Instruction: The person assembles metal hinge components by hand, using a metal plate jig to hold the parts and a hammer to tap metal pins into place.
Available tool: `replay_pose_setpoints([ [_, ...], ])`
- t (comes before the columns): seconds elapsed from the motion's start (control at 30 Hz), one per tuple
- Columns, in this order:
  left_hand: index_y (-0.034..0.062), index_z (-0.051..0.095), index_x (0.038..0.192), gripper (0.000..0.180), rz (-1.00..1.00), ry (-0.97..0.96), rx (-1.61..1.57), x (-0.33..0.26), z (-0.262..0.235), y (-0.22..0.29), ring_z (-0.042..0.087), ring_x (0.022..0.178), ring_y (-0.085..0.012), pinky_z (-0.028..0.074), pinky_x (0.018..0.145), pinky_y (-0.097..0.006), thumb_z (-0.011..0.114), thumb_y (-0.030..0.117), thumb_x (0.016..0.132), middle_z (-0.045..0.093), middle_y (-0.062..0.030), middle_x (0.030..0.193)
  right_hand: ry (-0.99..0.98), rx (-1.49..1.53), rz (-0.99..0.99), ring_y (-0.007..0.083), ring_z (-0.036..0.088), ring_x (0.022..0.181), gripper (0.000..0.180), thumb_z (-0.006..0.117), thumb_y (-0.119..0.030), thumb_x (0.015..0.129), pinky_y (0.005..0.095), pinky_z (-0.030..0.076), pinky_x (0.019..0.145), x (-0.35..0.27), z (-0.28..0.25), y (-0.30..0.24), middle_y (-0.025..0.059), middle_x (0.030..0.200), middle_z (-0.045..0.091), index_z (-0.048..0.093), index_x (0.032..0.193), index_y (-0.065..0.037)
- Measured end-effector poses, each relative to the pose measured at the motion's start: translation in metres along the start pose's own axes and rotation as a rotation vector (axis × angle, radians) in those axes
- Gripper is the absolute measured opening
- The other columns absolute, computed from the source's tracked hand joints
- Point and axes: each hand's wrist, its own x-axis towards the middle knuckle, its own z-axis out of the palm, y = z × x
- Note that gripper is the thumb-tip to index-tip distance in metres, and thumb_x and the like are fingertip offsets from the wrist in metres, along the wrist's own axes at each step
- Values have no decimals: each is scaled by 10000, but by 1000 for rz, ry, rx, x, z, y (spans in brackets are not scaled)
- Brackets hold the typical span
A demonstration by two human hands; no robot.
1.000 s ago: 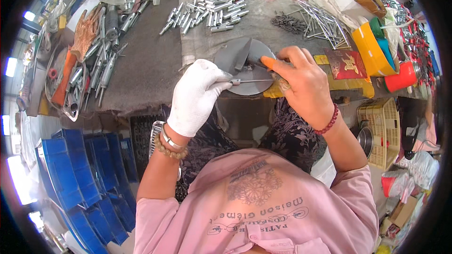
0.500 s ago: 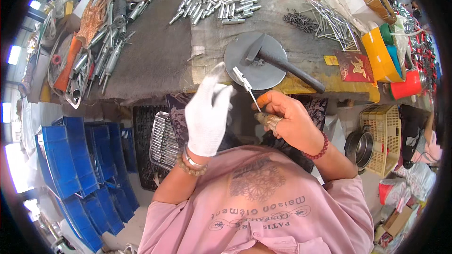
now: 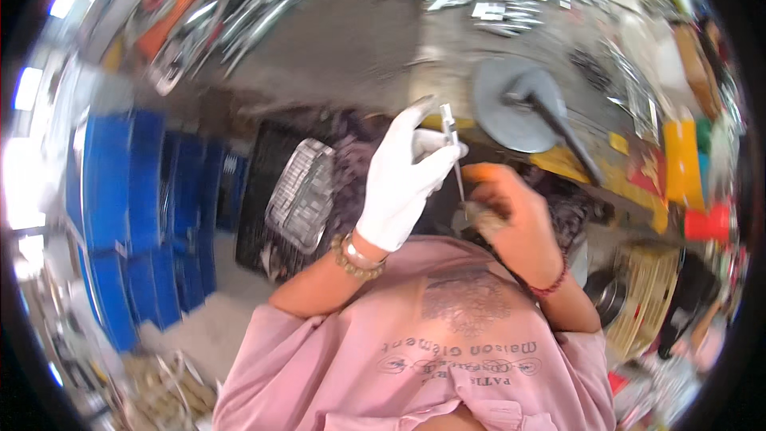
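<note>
My left hand (image 3: pixel 399 179), in a white glove, pinches a small silver metal cylinder (image 3: pixel 448 118) between thumb and fingers. From the cylinder a thin metal shaft (image 3: pixel 459 183) runs down toward my bare right hand (image 3: pixel 523 227). That hand is closed around a short brownish handle (image 3: pixel 484 218), and the shaft seems to belong to it. Motion smears the right fingers and the handle. Both hands are in front of the bench edge, above my lap. Beyond them a round grey metal plate (image 3: pixel 491 124) lies on the bench, with a hammer (image 3: pixel 554 118) resting across it.
Loose silver cylinders (image 3: pixel 499 12) are heaped on the far bench. Long metal tools (image 3: pixel 255 28) lie at the far left. A tray of metal parts (image 3: pixel 302 195) sits left of my lap, near blue bins (image 3: pixel 120 183). A red container (image 3: pixel 706 225) stands at the right.
My left hand has closed on the cylinder, which it was beside before. The view has swung left, so the bench appears shifted right. The handle remains in my right hand.
</note>
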Motion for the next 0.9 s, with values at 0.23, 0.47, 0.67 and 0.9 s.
replay_pose_setpoints([
  [0.23, -39, 493, 1577, 630, 149, 420, 487, -16, -155, -47, 651, 800, -110, 531, 710, -258, 721, 93, 1005, 782, -126, 1073, 237, 185, 0, 85, 666, 840, 414, 619, 34, 1039, 236, 538, 772, 16, -38, 21, 43, 1054, 740, 650, 1448, -23],
  [0.47, -53, 627, 1480, 672, -394, 850, 621, -83, -361, -176, 768, 961, -224, 604, 836, -331, 816, 136, 863, 785, -199, 1211, 256, 215, -36, 83, 668, 767, 356, 634, -112, 1091, 216, 516, 695, 24, -41, 33, 39, 963, 736, 666, 1431, -9],
  [0.67, -60, 675, 1421, 606, -420, 908, 487, -87, -380, -233, 773, 1048, -280, 598, 925, -374, 810, 135, 863, 777, -233, 1243, 265, 245, -24, 91, 667, 755, 368, 640, -116, 1082, 219, 518, 692, 23, -40, 34, 42, 954, 735, 665, 1433, -9],
  [0.9, -3, 708, 1395, 496, -492, 875, 820, -67, -374, -231, 749, 870, -180, 590, 761, -344, 831, 141, 937, 803, -151, 1093, 270, 235, -32, 95, 667, 740, 371, 641, -131, 1087, 226, 525, 681, 29, -44, 39, 43, 942, 735, 662, 1438, -13],
])
